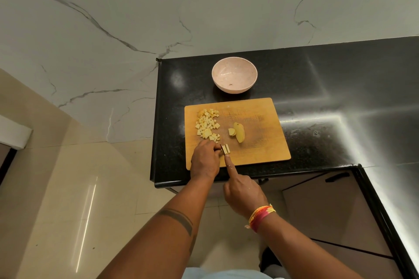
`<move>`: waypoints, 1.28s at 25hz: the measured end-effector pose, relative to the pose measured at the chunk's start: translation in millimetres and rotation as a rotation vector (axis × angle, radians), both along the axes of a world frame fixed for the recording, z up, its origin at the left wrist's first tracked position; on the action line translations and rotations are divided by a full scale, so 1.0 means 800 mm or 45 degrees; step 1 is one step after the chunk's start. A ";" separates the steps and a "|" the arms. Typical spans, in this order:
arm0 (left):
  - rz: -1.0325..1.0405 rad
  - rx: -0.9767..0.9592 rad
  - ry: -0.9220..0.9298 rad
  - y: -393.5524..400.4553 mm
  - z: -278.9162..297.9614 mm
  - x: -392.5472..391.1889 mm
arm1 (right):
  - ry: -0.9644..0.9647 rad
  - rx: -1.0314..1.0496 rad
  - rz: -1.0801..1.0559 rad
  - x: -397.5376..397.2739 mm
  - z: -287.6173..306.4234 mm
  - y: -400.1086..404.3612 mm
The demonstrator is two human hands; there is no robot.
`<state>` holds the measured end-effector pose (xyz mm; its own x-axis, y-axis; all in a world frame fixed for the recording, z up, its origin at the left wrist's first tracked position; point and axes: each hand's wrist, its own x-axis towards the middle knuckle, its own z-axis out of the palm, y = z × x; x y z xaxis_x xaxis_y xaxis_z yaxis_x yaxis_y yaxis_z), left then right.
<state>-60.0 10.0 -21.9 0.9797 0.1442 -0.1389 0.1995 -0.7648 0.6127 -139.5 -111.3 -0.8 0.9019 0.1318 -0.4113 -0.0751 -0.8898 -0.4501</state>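
A wooden cutting board [260,145] lies on the black counter. At its near left edge my left hand [205,161] pinches a small bundle of potato strips [226,148] with curled fingers. My right hand [243,191] grips a knife [223,151], index finger stretched along its spine; the blade shows edge-on against the strips and the handle is hidden in my palm. A pile of diced potato [207,124] sits at the board's left. A potato wedge [239,132] and a small slice [231,131] lie in the middle.
A pale pink bowl [234,75] stands behind the board, holding only a speck. The black counter [340,102] runs right and turns toward me along the right side. Its left edge drops to a tiled floor [79,188]. A cabinet door with a dark handle [337,176] is below.
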 end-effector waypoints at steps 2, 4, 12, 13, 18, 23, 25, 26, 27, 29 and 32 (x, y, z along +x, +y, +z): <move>0.005 0.005 0.012 -0.001 0.000 0.002 | 0.009 -0.013 0.009 0.001 -0.002 0.000; 0.004 0.009 0.028 -0.001 0.001 0.003 | 0.012 -0.024 0.023 -0.006 -0.004 -0.003; 0.007 0.018 -0.013 -0.002 0.002 -0.003 | -0.007 0.061 -0.038 -0.042 -0.003 -0.024; 0.016 0.000 -0.034 -0.003 0.002 -0.006 | -0.027 0.069 -0.071 -0.040 -0.003 -0.026; -0.016 0.007 -0.009 -0.021 0.000 -0.013 | -0.048 0.105 -0.162 -0.014 -0.007 -0.042; -0.053 0.054 0.022 -0.029 0.000 -0.005 | -0.052 0.103 -0.109 0.008 -0.009 -0.038; -0.092 0.067 0.017 -0.026 0.002 0.000 | -0.051 0.096 -0.080 0.012 -0.009 -0.036; -0.119 0.083 0.014 -0.025 0.002 0.004 | -0.051 0.097 -0.078 0.013 -0.009 -0.036; -0.150 0.097 0.013 -0.024 0.003 0.007 | -0.047 0.099 -0.080 0.013 -0.009 -0.037; -0.210 0.118 0.019 -0.020 0.002 0.013 | -0.041 0.094 -0.081 0.012 -0.009 -0.037; -0.275 0.082 0.004 -0.012 0.002 0.015 | -0.029 0.087 -0.077 0.005 -0.011 -0.037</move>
